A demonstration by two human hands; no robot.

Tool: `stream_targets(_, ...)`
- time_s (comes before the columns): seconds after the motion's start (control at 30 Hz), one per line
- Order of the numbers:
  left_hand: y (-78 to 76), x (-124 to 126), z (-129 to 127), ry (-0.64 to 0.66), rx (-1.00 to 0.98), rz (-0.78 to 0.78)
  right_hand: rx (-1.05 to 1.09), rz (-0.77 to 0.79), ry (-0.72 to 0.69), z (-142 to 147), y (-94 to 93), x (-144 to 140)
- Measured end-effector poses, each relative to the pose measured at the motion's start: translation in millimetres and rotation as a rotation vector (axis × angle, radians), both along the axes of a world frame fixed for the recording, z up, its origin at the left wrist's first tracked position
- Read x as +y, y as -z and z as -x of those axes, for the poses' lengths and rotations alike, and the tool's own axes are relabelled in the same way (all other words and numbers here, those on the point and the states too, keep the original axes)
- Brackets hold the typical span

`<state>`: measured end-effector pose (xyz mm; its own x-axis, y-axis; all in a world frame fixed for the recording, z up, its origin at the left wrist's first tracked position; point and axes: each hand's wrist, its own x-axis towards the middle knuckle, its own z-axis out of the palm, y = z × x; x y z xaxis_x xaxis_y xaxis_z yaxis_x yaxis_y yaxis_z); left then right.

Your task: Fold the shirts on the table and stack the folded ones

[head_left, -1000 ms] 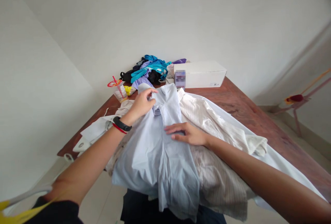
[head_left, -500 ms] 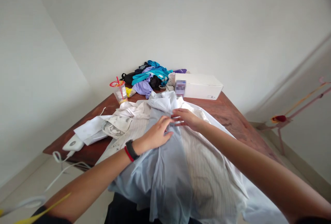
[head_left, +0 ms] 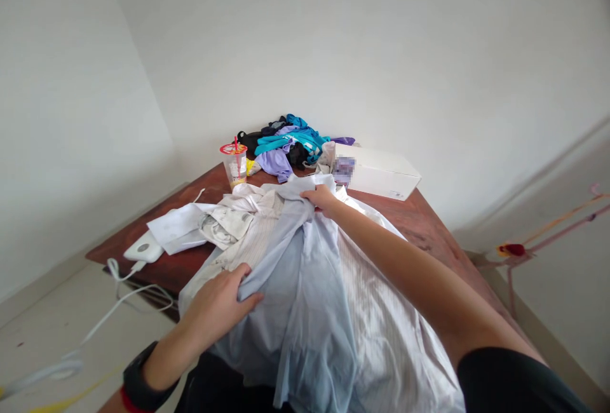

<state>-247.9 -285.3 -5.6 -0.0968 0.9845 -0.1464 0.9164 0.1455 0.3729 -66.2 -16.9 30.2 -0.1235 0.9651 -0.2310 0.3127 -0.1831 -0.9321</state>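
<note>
The pale blue shirt point(head_left: 305, 298) was thin, crumpled cotton, draped lengthwise over a heap of other garments on the reddish-brown surface point(head_left: 414, 216), its lower part spilling over the near edge toward the person. The left hand point(head_left: 219, 302) had its grip closed on a bunched fold at the shirt's left side, thumb over the cloth and fingers tucked under it. From there the fabric ran away and to the right, up to the right hand point(head_left: 324, 198), whose grip was pinched shut on the collar end at the far side of the heap. Between the two grips the blue cloth lay in loose ridges.

Just right of both grips, under the shirt, a cream striped shirt point(head_left: 381, 324) showed. Left of the far grip lay a rumpled white garment point(head_left: 223, 219), and beyond it a plastic cup with a red lid point(head_left: 235, 164), a pile of coloured clothes point(head_left: 286, 140) and a white box point(head_left: 381, 171).

The shirt's hem was cut off at the bottom edge, and the left fingertips were hidden in the fold.
</note>
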Motion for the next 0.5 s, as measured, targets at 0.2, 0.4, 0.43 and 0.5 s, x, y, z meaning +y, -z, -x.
stream_targets(0.2, -9.8, -17.3, 11.7, 0.008, -0.154, -0.044, 0.125, 0.017, 0.030, 12.9, -9.3, 12.2)
stream_targets(0.4, -55.9, 40.6, 24.0, -0.009, -0.553, -0.148, 0.232, 0.019, -0.023, 2.0, -3.1, -10.9)
stream_targets(0.43, -61.3, 64.7, 24.1, -0.027, -0.726, -0.131, 0.244, 0.008, -0.048, 3.9, -1.5, -18.5)
stream_targets(0.5, -65.5, 118.1, 23.1, -0.061, -1.069, 0.043, 0.260, -0.008, -0.112, 12.3, 1.6, -33.6)
